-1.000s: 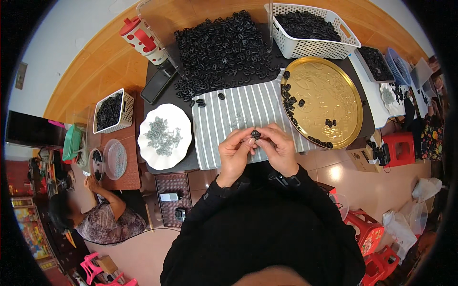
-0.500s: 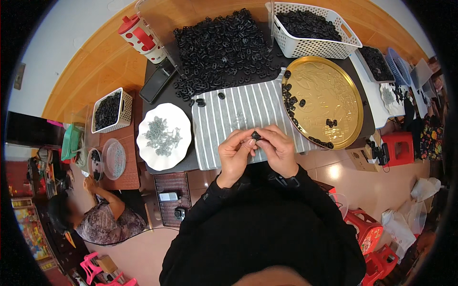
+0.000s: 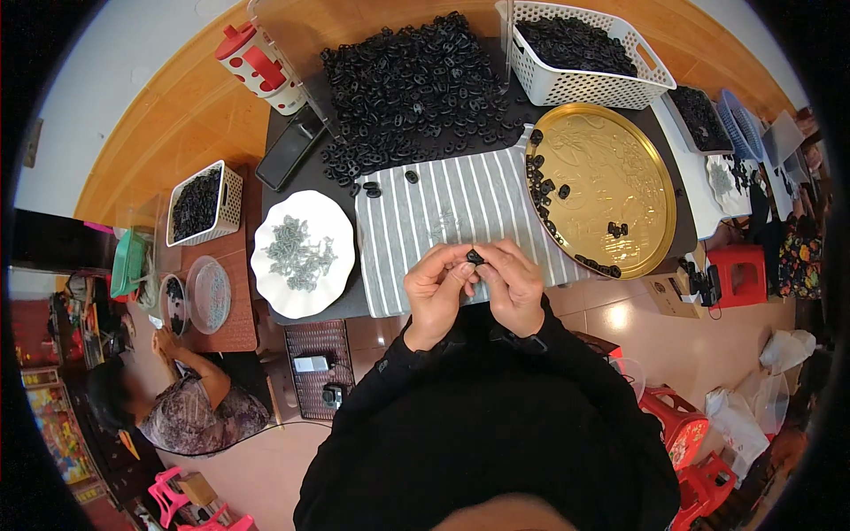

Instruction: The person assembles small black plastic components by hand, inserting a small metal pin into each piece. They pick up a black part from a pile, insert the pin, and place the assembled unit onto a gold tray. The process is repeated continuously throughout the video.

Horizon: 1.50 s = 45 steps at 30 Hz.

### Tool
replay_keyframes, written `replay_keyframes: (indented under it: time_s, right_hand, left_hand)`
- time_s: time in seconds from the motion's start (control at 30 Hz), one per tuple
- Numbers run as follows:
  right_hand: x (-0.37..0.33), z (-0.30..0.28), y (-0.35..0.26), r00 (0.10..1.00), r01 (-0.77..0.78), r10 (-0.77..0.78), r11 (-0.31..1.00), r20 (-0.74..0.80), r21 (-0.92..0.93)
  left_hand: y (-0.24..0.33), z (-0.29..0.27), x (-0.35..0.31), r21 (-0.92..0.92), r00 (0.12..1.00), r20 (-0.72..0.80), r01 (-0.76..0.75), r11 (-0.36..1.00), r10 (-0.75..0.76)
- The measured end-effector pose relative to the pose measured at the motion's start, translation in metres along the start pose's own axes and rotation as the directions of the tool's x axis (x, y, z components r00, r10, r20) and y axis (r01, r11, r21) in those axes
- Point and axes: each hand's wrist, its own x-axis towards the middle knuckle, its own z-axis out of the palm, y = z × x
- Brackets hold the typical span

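Note:
My left hand [image 3: 434, 296] and my right hand [image 3: 512, 288] meet over the near edge of a grey-and-white striped cloth [image 3: 398, 239]. Between their fingertips they pinch one small black cord lock [image 3: 475, 257]; its finer detail is hidden by the fingers. On my left, a white scalloped plate [image 3: 268, 248] carries a heap of small grey springs [image 3: 299, 252]. To the right stands a round gold tray [image 3: 611, 159] with several black cord locks along its left rim and a few farther in. Beyond the cloth spreads a large pile of black oval pieces with holes [image 3: 412, 80].
A white perforated basket [image 3: 584, 93] of black pieces stands back right. A phone [image 3: 290, 150] and a red-lidded dotted tumbler [image 3: 261, 71] are at the back left. At left, another person [image 3: 195, 398] sits by a brown table with a smaller basket [image 3: 232, 199] and round tubs.
Both hands keep their pinch on the cord lock, with only slight finger shifts. The view has moved a little; the things on the table stay put.

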Motion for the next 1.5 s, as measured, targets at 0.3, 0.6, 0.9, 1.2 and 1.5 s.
replay_keyframes:
  time_s: [0.3, 0.6, 0.9, 1.2, 1.5]
  right_hand:
    - [-0.002, 0.004, 0.000, 0.999, 0.046, -0.046, 0.998, -0.022, -0.042]
    - [0.003, -0.032, -0.004, 0.827, -0.561, 0.531, 0.755, 0.188, 0.338]
    - [0.175, -0.132, -0.040, 0.840, -0.426, 0.541, 0.704, -0.041, 0.568]
    - [0.134, -0.165, 0.026, 0.739, -0.569, 0.639, 0.761, 0.212, -0.311]
    - [0.136, -0.121, 0.056, 0.762, -0.082, 0.481, 0.737, 0.434, -0.671]
  left_hand:
    - [0.002, 0.002, -0.001, 0.002, 1.000, -0.018, -0.010, 1.000, 0.011]
    - [0.001, 0.005, 0.003, -0.066, 0.997, 0.071, 0.027, 0.997, -0.022]
    - [-0.006, -0.002, 0.004, 0.028, 0.991, 0.131, -0.026, 0.999, 0.022]
    - [0.000, 0.000, 0.004, 0.166, 0.982, 0.187, -0.065, 0.984, 0.033]
    - [-0.003, -0.001, 0.005, 0.248, 0.981, 0.185, -0.110, 0.963, 0.064]
